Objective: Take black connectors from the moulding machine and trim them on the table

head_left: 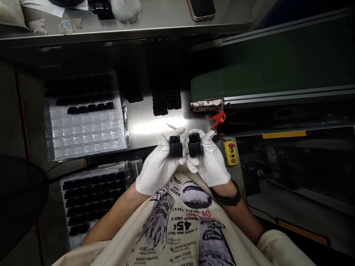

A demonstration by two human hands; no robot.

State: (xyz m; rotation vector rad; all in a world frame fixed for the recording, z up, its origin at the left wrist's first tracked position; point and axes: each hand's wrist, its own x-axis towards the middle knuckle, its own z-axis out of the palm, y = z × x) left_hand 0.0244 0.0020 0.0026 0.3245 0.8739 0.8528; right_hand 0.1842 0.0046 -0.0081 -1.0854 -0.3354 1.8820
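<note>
Inspection, probably: left hand (pixel 158 162) curled closed round black part (pixel 176 149), right hand (pixel 212 160) likewise round second part (pixel 194 148). Next move perhaps calls for careful turning.

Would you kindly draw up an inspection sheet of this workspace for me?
Surface: metal table, shiny, with glare near its front edge.
Job's things: left black part and right black part, both held; grouped black parts on the table; upper tray partly filled; lower tray carrying rows of black parts.
Clutter: slim pointed tool on the table; phone and whitish scraps on the metal shelf.
Grip: gloved left hand and gloved right hand each hold one part.
Cables: thin dark cable, lower right; ends unclear.
Surroundings: green conveyor belt, red tool at its near end, yellow control box at right.
</note>
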